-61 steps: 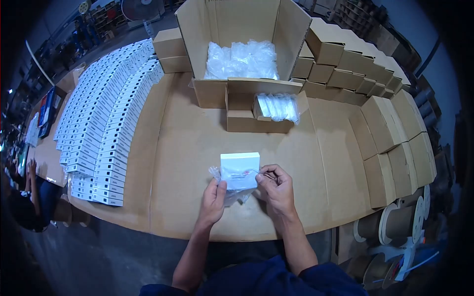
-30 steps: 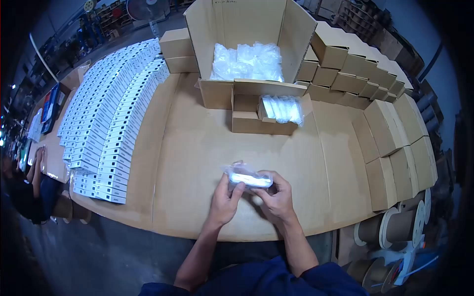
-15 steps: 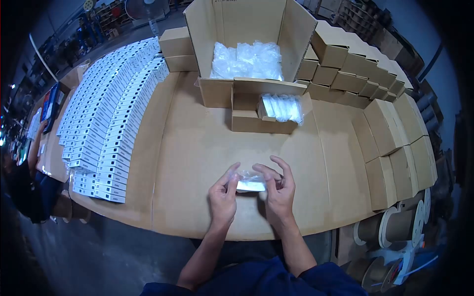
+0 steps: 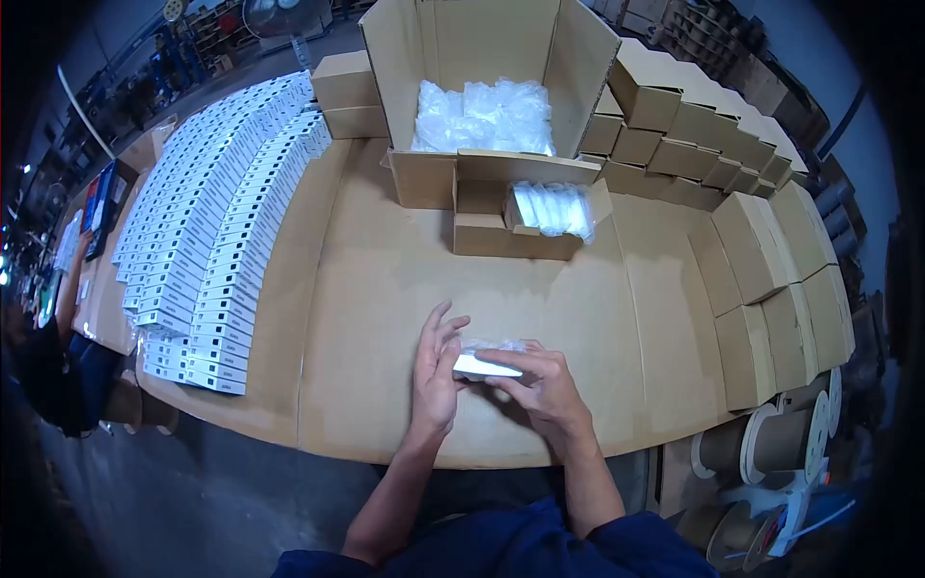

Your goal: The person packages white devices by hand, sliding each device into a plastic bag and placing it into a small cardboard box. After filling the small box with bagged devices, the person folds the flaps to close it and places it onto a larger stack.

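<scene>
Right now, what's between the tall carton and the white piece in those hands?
In the head view: the small open carton of wrapped pieces, then, nearer the white piece, brown cardboard.

Wrapped white box (image 4: 479,366) goes from face-on to nearly edge-on in our hands.
Our right hand's (image 4: 547,385) fingers, raised half a second ago, now grip it; our left hand's (image 4: 436,383) have straightened. Beyond us, a co-worker's arm (image 4: 72,284) has stretched forward.
</scene>
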### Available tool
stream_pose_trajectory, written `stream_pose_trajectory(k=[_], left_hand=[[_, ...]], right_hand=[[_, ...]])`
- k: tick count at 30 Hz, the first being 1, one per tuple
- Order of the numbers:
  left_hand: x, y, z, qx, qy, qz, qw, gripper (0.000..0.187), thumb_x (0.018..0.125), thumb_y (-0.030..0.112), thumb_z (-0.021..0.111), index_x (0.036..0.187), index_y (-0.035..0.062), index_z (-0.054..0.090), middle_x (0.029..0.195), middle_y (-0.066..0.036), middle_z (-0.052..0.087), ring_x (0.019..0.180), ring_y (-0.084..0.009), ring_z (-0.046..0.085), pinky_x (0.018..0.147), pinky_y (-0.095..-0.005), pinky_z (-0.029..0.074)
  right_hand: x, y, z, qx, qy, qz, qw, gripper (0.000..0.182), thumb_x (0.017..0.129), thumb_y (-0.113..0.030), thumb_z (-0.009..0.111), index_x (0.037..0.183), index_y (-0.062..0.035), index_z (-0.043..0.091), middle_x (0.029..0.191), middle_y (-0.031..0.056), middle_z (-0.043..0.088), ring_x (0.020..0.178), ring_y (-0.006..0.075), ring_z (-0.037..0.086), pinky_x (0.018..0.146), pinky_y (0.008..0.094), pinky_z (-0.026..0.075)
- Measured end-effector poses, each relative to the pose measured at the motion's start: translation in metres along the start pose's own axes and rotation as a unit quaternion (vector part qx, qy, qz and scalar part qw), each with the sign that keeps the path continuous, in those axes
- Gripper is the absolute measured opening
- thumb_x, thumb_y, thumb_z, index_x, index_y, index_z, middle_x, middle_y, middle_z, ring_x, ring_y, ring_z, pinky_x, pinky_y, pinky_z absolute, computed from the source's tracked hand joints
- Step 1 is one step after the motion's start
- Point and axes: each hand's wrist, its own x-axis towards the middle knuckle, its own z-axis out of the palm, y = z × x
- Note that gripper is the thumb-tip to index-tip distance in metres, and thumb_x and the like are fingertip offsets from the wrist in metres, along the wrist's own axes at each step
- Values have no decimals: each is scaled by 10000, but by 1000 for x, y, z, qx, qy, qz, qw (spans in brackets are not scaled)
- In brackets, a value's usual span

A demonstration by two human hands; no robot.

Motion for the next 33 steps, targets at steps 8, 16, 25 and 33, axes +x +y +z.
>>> stream_pose_trajectory(k=[8,16,25,33], left_hand=[[1,8,-30,149,-198,87,965,270,1045,77,584,1287,-16,659,1479,-161,514,1279,-216,596,971,-326,562],[15,27,-38,220,-206,63,951,309,978,-26,656,1279,-90,620,1436,-139,523,1254,-212,593,1067,-353,533],[53,47,-42,259,-221,92,936,258,1004,13,631,1246,-75,614,1426,-105,513,1204,-170,582,982,-324,583],[116,48,-31,267,-145,212,929,667,954,40,684,1552,82,391,1406,-153,524,1318,-298,537,1066,-428,509]], right_hand=[[3,14,-10,77,-33,12,996,388,792,-27,824,1174,-50,763,1287,210,706,1334,381,582,1118,441,467],[23,0,-26,-120,-21,-98,988,440,785,-91,824,1217,-96,744,1396,85,655,1395,398,494,1149,499,422],[60,-24,-49,-284,-97,-196,933,232,812,-94,823,1008,-80,700,957,68,699,826,248,692,698,382,562],[118,-12,-59,-200,81,-218,952,180,864,5,777,1005,-25,669,889,111,646,696,237,690,589,347,573]])
